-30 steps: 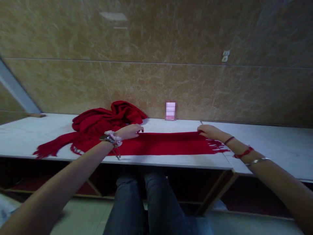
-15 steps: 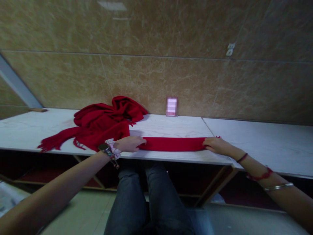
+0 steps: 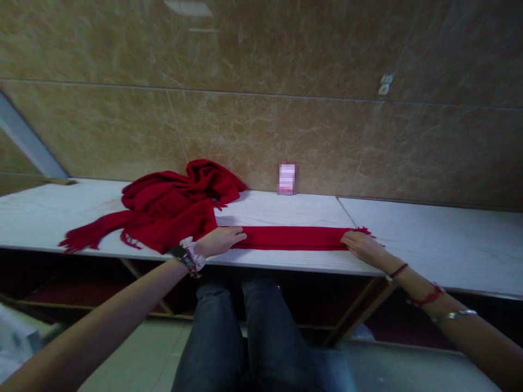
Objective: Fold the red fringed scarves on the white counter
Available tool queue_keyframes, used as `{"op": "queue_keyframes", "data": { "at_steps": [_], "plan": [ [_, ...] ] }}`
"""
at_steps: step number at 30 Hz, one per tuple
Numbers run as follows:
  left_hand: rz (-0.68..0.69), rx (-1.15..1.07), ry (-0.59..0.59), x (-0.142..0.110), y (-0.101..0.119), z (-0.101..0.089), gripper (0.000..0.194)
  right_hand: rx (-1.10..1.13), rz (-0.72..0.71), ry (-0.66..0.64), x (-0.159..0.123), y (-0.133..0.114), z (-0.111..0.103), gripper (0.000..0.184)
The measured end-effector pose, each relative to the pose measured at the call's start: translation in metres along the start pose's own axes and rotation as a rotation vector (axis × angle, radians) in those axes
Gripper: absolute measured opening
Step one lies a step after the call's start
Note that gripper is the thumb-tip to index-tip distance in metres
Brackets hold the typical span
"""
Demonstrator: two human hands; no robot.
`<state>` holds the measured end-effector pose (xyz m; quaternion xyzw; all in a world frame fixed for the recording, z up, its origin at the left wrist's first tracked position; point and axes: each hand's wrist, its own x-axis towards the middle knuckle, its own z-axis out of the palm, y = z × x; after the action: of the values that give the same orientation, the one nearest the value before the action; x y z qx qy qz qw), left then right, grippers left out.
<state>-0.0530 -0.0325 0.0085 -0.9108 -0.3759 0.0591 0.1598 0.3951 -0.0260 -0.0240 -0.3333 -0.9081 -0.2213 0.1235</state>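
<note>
A red fringed scarf (image 3: pixel 294 238) lies as a long, narrow folded strip along the front of the white counter (image 3: pixel 286 209). My left hand (image 3: pixel 223 240) grips it near its left part, fingers closed over the cloth. Around the right part, just short of the fringe, the fingers of my right hand (image 3: pixel 362 246) are closed too. Between my hands the strip looks flat and fairly straight. Left of it, a loose red cloth heap (image 3: pixel 163 198) with fringes spreads out; my left hand hides whether heap and strip are one piece.
A small upright pinkish object (image 3: pixel 287 178), blurred out, leans at the tiled wall (image 3: pixel 318 141) behind the counter. Dark open shelves (image 3: pixel 310 299) sit beneath the counter top, close to my legs. A wall socket (image 3: pixel 385 84) shows at upper right.
Both hands stay on the scarf. My right hand has turned and shifted slightly, and more fringe shows beyond it. The strip lies a little farther back.
</note>
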Motion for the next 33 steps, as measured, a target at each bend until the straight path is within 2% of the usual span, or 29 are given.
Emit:
{"op": "queue_keyframes", "data": {
  "at_steps": [3,7,10,15,22,26,30,32,33],
  "plan": [
    [-0.015,-0.020,-0.025,-0.003,-0.001,0.001,0.037,0.021,0.020,-0.004,-0.005,-0.002,0.003,0.021],
    [-0.019,-0.100,-0.027,-0.003,-0.006,-0.012,0.035,0.055,0.080,0.008,-0.003,0.003,-0.002,0.021],
    [-0.022,-0.138,-0.052,-0.005,-0.005,-0.015,0.036,0.064,0.091,0.019,-0.005,0.004,-0.005,0.021],
    [-0.042,-0.116,-0.100,-0.007,0.003,-0.011,0.043,0.094,0.035,-0.027,-0.014,-0.001,-0.003,0.021],
    [-0.036,-0.242,-0.078,-0.010,0.001,-0.025,0.042,0.135,0.090,-0.046,-0.014,0.003,-0.002,0.021],
    [-0.016,-0.290,-0.150,-0.012,0.003,-0.025,0.045,0.176,0.121,-0.107,-0.011,-0.001,-0.009,0.022],
    [0.020,-0.300,-0.201,0.001,0.002,-0.027,0.026,0.234,0.114,-0.224,0.000,-0.002,-0.024,0.027],
    [0.031,-0.292,-0.133,0.015,0.004,-0.030,0.019,0.290,0.087,-0.250,0.011,-0.002,-0.033,0.029],
    [0.030,-0.291,-0.077,0.024,0.007,-0.032,0.022,0.324,0.071,-0.238,0.018,-0.002,-0.036,0.030]
  ]
}}
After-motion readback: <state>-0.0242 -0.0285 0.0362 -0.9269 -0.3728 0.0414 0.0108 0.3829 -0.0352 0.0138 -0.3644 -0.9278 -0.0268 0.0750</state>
